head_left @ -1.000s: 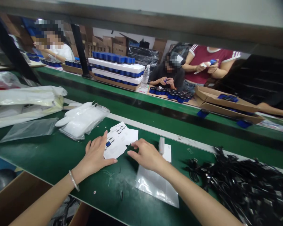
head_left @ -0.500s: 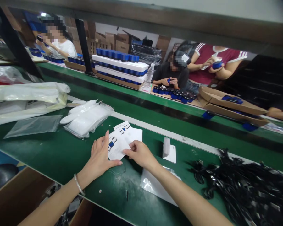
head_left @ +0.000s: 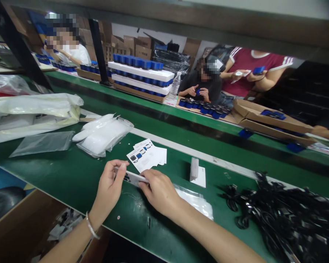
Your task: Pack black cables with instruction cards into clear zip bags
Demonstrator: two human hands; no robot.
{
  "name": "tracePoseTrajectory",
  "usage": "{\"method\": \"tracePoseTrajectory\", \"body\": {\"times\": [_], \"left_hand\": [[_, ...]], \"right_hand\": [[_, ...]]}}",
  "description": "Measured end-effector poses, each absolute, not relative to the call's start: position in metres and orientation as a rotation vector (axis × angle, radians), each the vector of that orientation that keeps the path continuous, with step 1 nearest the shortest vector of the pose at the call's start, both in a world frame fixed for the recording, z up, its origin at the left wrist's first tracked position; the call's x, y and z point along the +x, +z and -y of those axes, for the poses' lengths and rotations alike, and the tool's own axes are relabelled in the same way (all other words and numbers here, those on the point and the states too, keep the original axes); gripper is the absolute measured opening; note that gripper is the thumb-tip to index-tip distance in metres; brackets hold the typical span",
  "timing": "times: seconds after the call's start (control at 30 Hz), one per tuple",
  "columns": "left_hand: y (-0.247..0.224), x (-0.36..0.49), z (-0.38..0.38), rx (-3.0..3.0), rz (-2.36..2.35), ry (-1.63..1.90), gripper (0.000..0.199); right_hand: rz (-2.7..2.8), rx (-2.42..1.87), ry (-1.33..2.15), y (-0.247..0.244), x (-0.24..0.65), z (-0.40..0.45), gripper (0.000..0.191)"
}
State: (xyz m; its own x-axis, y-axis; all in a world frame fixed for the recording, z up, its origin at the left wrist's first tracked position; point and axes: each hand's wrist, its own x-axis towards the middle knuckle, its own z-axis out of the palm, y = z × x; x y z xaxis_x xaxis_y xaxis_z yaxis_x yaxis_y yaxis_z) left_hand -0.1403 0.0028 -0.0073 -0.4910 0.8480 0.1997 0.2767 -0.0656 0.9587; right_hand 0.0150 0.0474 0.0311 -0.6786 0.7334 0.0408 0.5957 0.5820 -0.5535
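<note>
Between my two hands is a white printed leaflet (head_left: 132, 178), tilted up nearly edge-on above the green bench. My left hand (head_left: 111, 182) is closed on its left end, thumb in front. The fingers of my right hand (head_left: 157, 188) pinch its right end. Just beyond lies a loose pile of similar printed leaflets (head_left: 146, 157), with pictures of dark and blue devices on top. Part of a clear plastic bag (head_left: 196, 201) shows beneath my right forearm.
Folded white cards (head_left: 194, 170) stand right of the pile. Black cables (head_left: 287, 215) heap at the right. White gloves and bags (head_left: 104, 133) lie left, near a large plastic bundle (head_left: 33, 113). Across the bench, people handle blue devices beside stacked trays (head_left: 141, 76) and a bottle (head_left: 175, 86).
A leaflet has come off the pile toward me and is tilted up between both hands. My left hand has closed from a spread pose onto its left end.
</note>
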Motion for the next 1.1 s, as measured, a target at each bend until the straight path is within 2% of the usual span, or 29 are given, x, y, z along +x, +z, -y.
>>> {"method": "tracePoseTrajectory", "body": {"times": [0.3,0.47,0.57,0.9,0.97,1.1], "left_hand": [[-0.017,-0.135,0.002,1.095,-1.753,1.574,0.028],[-0.016,-0.136,0.002,1.125,-1.762,1.562,0.029],[-0.015,-0.137,0.003,1.138,-1.76,1.546,0.03],[-0.018,-0.127,0.014,1.105,-1.816,1.55,0.037],[-0.019,-0.121,0.021,1.051,-1.828,1.593,0.047],[-0.007,-0.102,0.044,0.509,-1.535,1.594,0.061]], "right_hand": [[2.084,-1.069,1.209,0.004,0.011,-0.029,0.033],[1.918,-1.044,1.275,-0.006,0.01,-0.027,0.028],[1.929,-1.043,1.257,-0.01,0.01,-0.03,0.016],[2.07,-0.99,0.98,-0.003,0.016,-0.022,0.023],[2.148,-0.905,0.792,0.0,0.023,-0.015,0.028],[2.258,-0.708,0.111,0.006,0.039,0.005,0.032]]}}
